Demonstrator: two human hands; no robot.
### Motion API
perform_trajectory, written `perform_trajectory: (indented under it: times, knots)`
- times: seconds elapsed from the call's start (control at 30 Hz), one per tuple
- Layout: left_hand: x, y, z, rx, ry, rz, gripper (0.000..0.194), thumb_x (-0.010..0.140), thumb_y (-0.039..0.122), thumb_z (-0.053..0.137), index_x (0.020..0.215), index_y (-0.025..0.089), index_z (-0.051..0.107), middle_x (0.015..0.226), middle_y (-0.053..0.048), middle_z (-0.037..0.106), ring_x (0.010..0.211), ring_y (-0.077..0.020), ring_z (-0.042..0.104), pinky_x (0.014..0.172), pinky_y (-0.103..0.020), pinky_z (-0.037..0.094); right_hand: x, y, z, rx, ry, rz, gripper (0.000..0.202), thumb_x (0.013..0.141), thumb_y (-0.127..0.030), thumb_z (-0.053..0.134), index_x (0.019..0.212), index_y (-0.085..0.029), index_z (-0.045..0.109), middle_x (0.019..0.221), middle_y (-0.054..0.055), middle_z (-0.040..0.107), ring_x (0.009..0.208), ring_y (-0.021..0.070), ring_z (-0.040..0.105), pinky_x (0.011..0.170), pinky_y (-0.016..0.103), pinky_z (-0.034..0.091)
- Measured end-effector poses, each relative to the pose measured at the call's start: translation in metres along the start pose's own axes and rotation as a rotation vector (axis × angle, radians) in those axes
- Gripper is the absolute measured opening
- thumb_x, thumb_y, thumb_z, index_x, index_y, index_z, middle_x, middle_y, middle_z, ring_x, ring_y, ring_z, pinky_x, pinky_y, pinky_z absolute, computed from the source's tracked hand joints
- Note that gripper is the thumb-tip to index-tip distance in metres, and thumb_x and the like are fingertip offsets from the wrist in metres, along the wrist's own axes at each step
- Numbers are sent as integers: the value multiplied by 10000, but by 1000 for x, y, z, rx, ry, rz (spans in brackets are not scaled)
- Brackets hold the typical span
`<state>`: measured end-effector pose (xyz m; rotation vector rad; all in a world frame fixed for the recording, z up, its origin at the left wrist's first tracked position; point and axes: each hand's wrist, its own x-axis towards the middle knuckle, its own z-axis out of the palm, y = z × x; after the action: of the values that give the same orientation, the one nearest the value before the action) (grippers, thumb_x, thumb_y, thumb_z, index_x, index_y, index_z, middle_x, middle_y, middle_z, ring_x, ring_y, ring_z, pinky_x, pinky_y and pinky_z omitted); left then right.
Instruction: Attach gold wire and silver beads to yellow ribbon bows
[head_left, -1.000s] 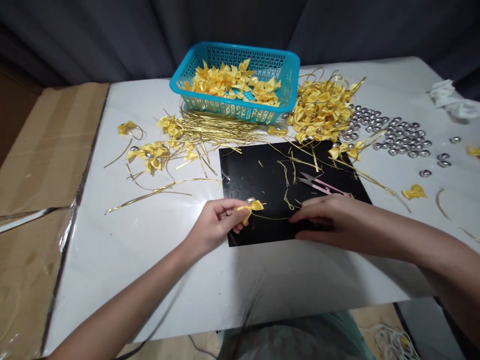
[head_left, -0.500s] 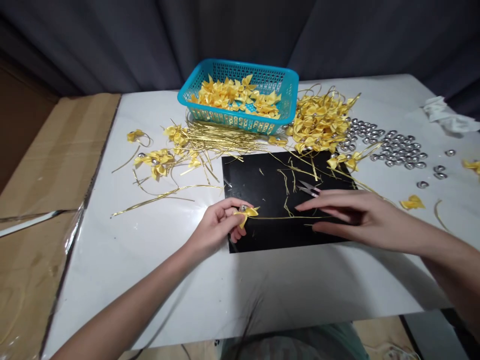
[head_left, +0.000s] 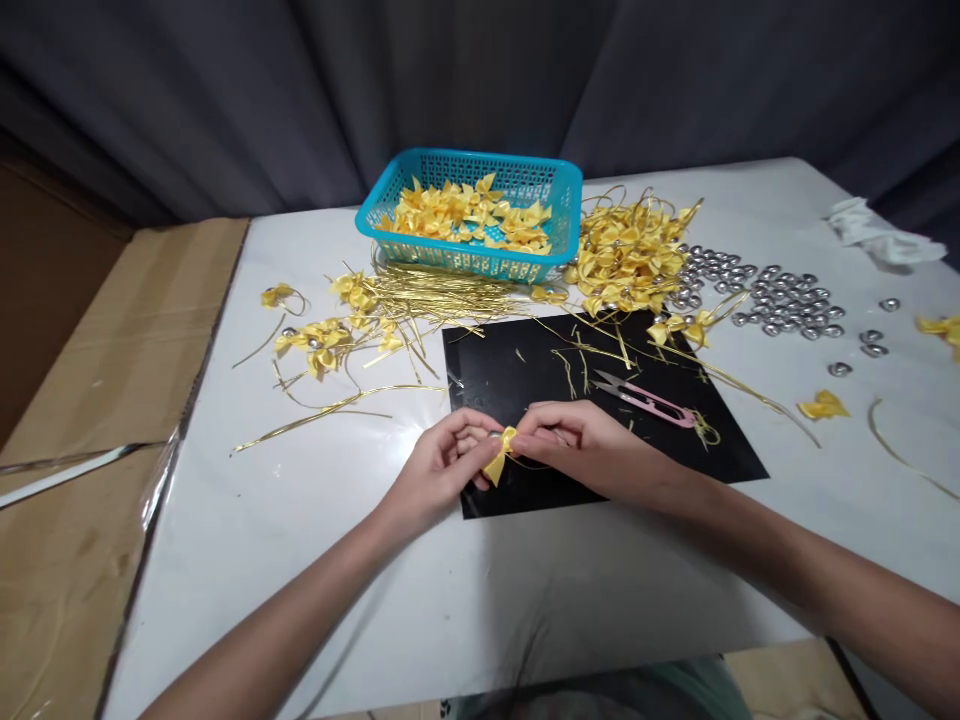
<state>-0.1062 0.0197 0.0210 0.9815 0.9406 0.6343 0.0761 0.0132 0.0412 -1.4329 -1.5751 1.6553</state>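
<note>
Between my hands, over the left part of a black mat [head_left: 525, 350], is a yellow ribbon bow [head_left: 497, 462]. My left hand [head_left: 450, 455] pinches its left side, and my right hand [head_left: 574, 445] has its fingertips closed on the right side. A thin gold cord trails from the bow under the right hand; the bow's silver bead is mostly covered by fingers. Pink thread snips [head_left: 654, 402] lie on the mat beyond my right hand, with gold cord scraps [head_left: 583, 360] near the blades.
A blue basket [head_left: 469, 262] of yellow bows stands at the back. Gold cords [head_left: 442, 296] lie before it, with a heap of beaded bows [head_left: 626, 250] to its right. Silver beads [head_left: 795, 300] spread farther right, near a white cloth [head_left: 885, 235]. Cardboard [head_left: 142, 370] borders the table's left.
My right hand has moved left from beside the snips to the bow and closed on it. The snips now show fully. The left hand still holds the bow, and the view has shifted slightly.
</note>
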Motion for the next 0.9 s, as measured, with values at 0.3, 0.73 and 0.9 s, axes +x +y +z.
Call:
perform_trajectory:
  times: [0.3, 0.73, 0.9]
  knots:
    - [3, -4, -1, -93, 86, 0, 254, 665, 279, 743, 791, 134, 578, 603, 28, 582, 518, -60, 520, 522, -175, 423, -9, 13, 3, -258, -52, -257, 174, 839, -273, 554, 824, -144, 670, 706, 10, 499, 581, 85, 414, 510, 212, 329]
    - [0, -5, 2, 66, 88, 102, 176, 644, 145, 712, 727, 141, 557, 706, 24, 539, 561, -40, 482, 465, -120, 366, -16, 4, 7, -217, 340, -128, 384, 818, -436, 523, 559, -152, 520, 522, -40, 340, 480, 71, 290, 439, 231, 212]
    - [-3, -8, 6, 213, 89, 169, 97, 698, 137, 649, 757, 151, 574, 729, -6, 599, 606, -81, 565, 516, -159, 426, -3, -2, 28, -34, 202, 71, 460, 716, -523, 606, 473, -144, 508, 443, -58, 294, 452, 58, 241, 425, 232, 155]
